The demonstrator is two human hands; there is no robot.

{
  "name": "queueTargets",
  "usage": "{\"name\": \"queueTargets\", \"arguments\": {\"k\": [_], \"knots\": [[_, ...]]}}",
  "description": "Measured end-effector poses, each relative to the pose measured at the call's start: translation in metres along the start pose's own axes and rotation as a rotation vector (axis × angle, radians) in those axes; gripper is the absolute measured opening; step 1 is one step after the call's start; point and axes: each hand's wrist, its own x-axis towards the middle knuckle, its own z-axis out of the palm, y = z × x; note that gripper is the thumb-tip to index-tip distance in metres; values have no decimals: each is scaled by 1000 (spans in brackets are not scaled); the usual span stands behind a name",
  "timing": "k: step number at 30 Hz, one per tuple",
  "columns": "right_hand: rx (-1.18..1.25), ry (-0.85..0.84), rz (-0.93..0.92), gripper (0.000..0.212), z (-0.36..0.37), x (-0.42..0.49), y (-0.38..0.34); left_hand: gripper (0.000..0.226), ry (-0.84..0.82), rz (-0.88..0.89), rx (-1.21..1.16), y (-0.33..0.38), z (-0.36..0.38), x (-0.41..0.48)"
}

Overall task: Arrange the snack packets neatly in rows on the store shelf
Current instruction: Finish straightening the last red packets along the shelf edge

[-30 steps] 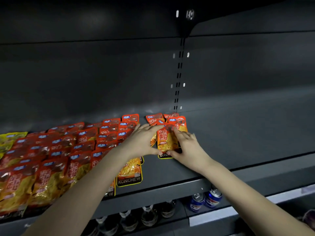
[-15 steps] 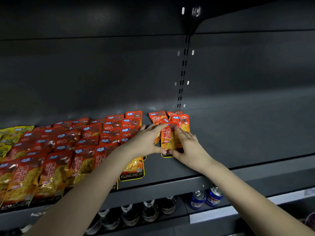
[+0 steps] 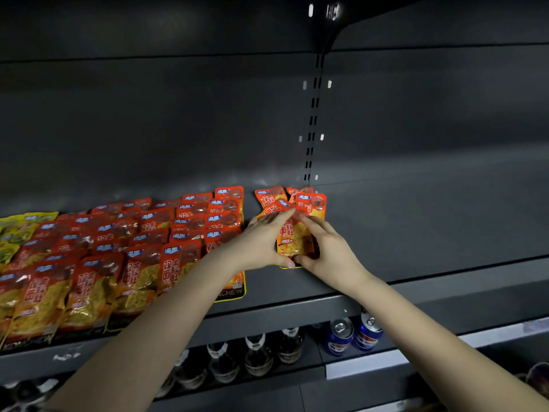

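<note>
my left hand and right hand pinch the orange packet by its sides, fingers pressed together; i'd square it with the neighbouring row, then flatten it on the shelf.

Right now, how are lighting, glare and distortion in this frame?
Head view: dim, back panel nearly black; orange packet between left hand and right hand lit, print legible; glare streaks on the red packets; wide-angle skew tilts the shelf edge; bottles below murky.
</note>
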Motion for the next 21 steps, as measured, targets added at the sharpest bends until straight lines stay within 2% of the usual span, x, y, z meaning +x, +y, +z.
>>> {"name": "queueTargets", "arguments": {"k": [4, 8, 10, 17, 21], "knots": [[15, 14, -4, 79, -3, -2, -1, 106, -8, -21, -110, -1, 4, 1], [34, 14, -12, 75, -4, -2, -1, 96, 83, -63, -458, -1, 3, -2], [48, 21, -19, 74, -4, -1, -1, 92, 146, -71, -555, -2, 1, -3], [29, 63, -130, 65, -4, -7, -12, 81, 210, -56, -707, 7, -3, -22], [11, 25, -149, 64, 0, -10, -15, 76, 255, -143, -627, 5, 5, -30]]}}
